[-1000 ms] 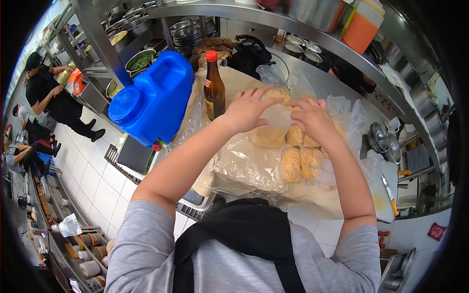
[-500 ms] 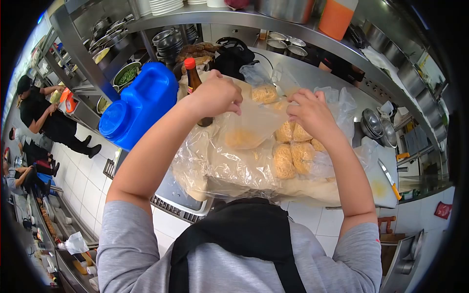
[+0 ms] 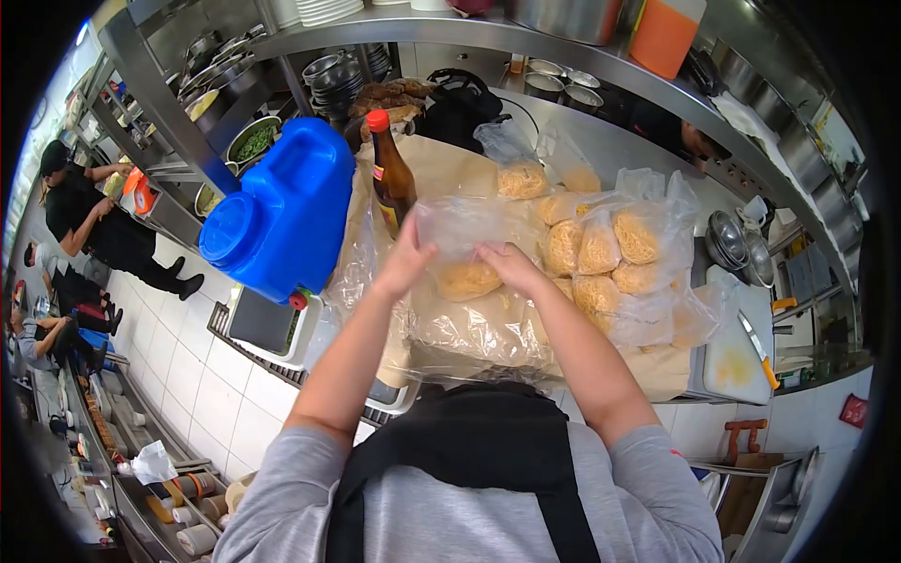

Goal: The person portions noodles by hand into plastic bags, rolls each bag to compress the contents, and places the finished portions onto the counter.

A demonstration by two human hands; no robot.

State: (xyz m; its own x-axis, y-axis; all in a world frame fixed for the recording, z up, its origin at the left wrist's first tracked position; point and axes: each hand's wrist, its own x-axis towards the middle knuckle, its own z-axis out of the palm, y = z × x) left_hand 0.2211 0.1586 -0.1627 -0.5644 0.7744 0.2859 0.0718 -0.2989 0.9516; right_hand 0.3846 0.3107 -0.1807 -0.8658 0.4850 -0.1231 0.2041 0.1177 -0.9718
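Observation:
A clear plastic bag with a clump of yellow noodles at its bottom is between my hands over the plastic-covered counter. My left hand grips the bag's left edge, fingers partly hidden behind it. On the right side, my right hand pinches the bag just above the noodles. Just beyond my left hand stands a brown glass bottle with a red cap. To the right of my right hand lies a pile of similar tied noodle bags.
A large blue jug stands at the left. On the right, a knife lies on a white cutting board, near metal bowls. A steel shelf crosses the far side. A person in black stands at far left.
Both hands have come down and closer together, bringing the bag's upper part toward me. The bottle and more of the noodle bags now show where my arms covered them.

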